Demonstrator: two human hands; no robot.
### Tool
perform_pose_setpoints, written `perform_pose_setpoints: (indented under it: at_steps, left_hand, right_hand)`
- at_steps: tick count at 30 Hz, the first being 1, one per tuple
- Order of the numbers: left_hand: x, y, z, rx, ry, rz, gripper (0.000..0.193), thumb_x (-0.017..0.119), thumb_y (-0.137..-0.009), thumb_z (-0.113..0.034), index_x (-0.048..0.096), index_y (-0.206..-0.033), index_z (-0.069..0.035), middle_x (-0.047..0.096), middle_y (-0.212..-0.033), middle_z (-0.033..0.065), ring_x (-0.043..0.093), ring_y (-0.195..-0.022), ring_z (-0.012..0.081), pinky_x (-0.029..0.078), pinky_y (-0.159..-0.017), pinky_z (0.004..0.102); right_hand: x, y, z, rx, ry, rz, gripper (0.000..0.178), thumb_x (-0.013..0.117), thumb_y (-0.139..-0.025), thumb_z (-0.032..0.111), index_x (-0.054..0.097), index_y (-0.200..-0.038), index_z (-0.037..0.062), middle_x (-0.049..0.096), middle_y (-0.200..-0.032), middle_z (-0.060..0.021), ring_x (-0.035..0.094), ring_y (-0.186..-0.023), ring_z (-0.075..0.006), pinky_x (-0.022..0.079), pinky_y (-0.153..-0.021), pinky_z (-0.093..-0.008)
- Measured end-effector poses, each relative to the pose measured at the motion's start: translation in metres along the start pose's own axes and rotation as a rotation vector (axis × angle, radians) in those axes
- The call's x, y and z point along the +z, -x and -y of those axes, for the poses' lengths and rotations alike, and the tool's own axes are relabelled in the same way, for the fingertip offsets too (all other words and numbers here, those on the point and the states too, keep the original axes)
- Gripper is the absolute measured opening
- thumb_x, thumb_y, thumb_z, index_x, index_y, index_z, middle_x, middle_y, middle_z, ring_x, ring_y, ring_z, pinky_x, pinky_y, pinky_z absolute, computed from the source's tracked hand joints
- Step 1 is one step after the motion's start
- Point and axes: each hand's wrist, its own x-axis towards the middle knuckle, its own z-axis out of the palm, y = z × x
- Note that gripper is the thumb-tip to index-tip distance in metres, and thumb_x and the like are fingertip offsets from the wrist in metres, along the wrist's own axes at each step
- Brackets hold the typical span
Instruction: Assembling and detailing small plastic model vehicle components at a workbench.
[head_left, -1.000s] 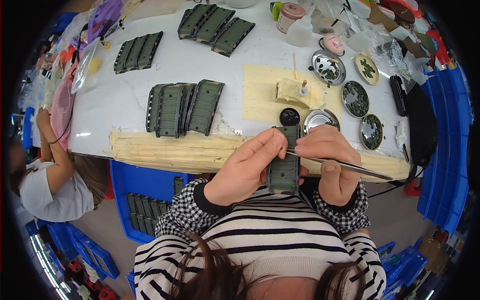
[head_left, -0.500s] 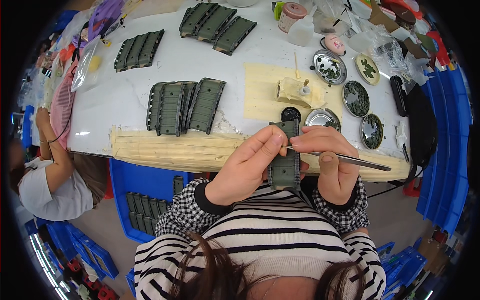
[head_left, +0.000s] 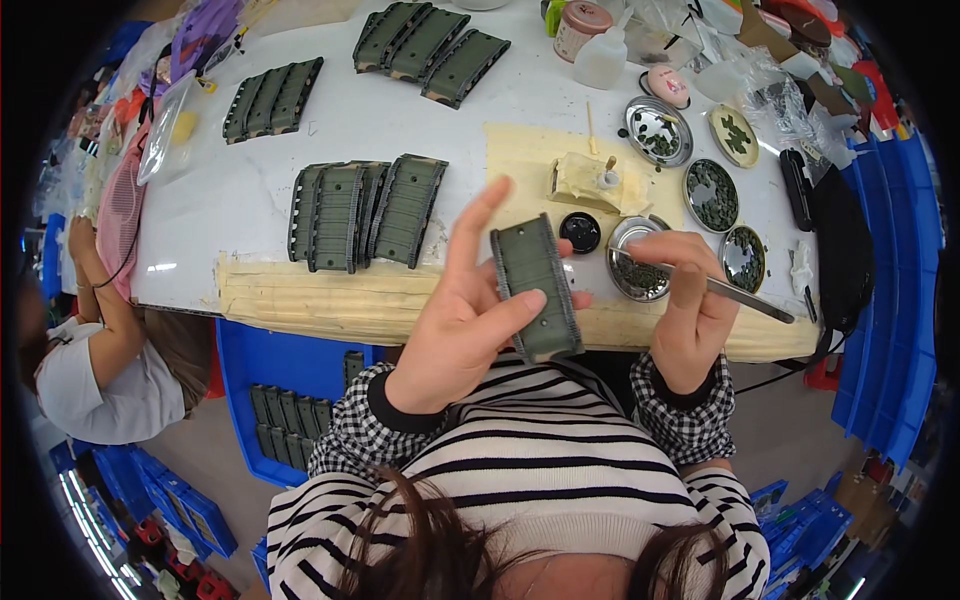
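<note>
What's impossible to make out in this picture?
- Back of the green piece, head view: turned away from the camera.
- Whether the tips of the tweezers grip anything, head view: too small.
- Near right corner of the blue bin, head view: covered by the checked sleeve.

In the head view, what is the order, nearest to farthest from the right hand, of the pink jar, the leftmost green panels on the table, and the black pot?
1. Black pot: ahead and left of the right hand.
2. Pink jar: left, much further ahead.
3. Leftmost green panels: far to the left.
</note>
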Motion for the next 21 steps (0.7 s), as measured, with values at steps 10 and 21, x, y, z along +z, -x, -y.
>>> perform_pose_setpoints:
  at_steps: [10,21]
  left_hand:
    - [-0.016,0.007,-0.011,0.044,0.244,-0.174,0.054,0.058,-0.087,0.001,0.040,-0.138,-0.005,0.062,-0.115,0.0166,0.061,-0.111,0.0287,0.052,-0.095,0.0445]
    - [-0.018,0.005,-0.011,0.032,0.287,-0.265,0.033,0.054,-0.092,-0.009,0.048,-0.123,-0.007,0.062,-0.114,0.0197,0.063,-0.107,0.0264,0.057,-0.086,0.0434]
  right_hand:
    - [0.014,-0.008,-0.027,-0.065,0.348,0.086,0.013,0.063,-0.091,0.016,0.070,-0.092,0.0050,0.067,-0.084,-0.0057,0.051,-0.081,-0.0244,0.043,-0.075,-0.0331]
    - [0.010,-0.010,-0.018,-0.117,0.317,0.054,0.012,0.060,-0.091,0.012,0.070,-0.092,0.0041,0.068,-0.087,-0.0061,0.050,-0.080,-0.0236,0.042,-0.077,-0.0338]
